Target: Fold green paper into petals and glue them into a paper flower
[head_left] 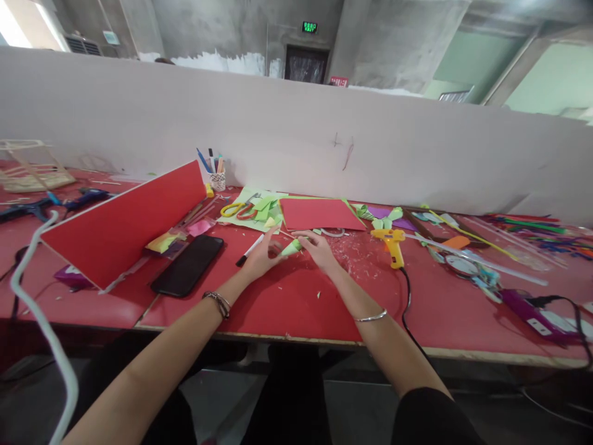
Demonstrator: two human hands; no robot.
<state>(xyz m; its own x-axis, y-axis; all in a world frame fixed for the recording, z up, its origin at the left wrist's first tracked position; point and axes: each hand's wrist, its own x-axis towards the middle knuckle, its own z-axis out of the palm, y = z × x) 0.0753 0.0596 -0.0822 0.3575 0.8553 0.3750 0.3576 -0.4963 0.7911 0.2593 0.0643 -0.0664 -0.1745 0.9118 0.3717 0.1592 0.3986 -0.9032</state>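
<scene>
Between my two hands, a little above the red tabletop, is a small rolled piece of light green paper (291,248). My left hand (263,256) pinches its left end between thumb and fingers. On the other end, the fingers of my right hand (317,250) are closed. A thin stick (286,233) shows just above the paper; I cannot tell whether a hand touches it. Beside my left hand lies a black-and-white marker (250,250). Red card sheets (319,214) lie just beyond my hands, with green paper scraps (265,207) and scissors (233,209) to their left.
A black phone (188,266) lies left, near an upright red board (134,222). A pen cup (217,180) stands by the white partition (278,130). To the right are a yellow glue gun (391,246) with a black cord, a purple box (532,315) and coloured pipe cleaners (537,225).
</scene>
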